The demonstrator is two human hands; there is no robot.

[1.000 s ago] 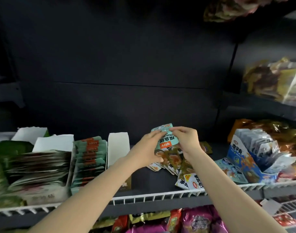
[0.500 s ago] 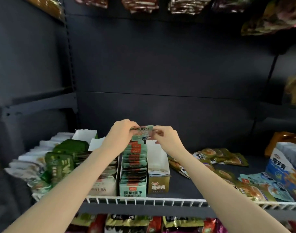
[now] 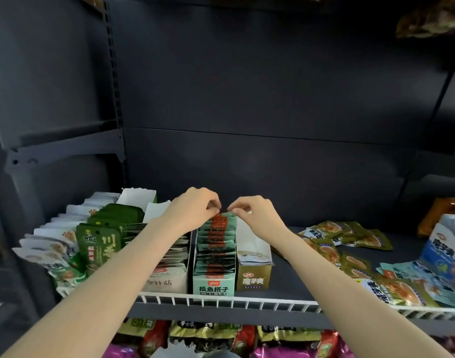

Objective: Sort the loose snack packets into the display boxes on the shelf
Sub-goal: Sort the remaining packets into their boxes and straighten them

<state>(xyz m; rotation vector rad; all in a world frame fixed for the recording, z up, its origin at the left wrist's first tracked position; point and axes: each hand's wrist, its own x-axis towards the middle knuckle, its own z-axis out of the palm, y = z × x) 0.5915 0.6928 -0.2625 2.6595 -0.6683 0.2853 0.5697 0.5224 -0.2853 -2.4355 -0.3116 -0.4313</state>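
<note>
Head view: teal packet pinched at its top edge, left hand on one corner and right hand on the other, held at the back end of the teal display box; box near the shelf's front rail, left of centre, packed front to back with matching packets; judged the last moment of slotting this one in, not yet let go. Just right of it, gold display box, nearly bare inside, only a pale packet or two at its front. Just left, beige box well filled; further left, dark green packets and white packets toward the left edge. Still to sort, by the look of it: loose gold packets scattered over the right half of the shelf, more loose ones at the front right corner beside a blue box. Roughly midway, the gold box most in need.
</note>
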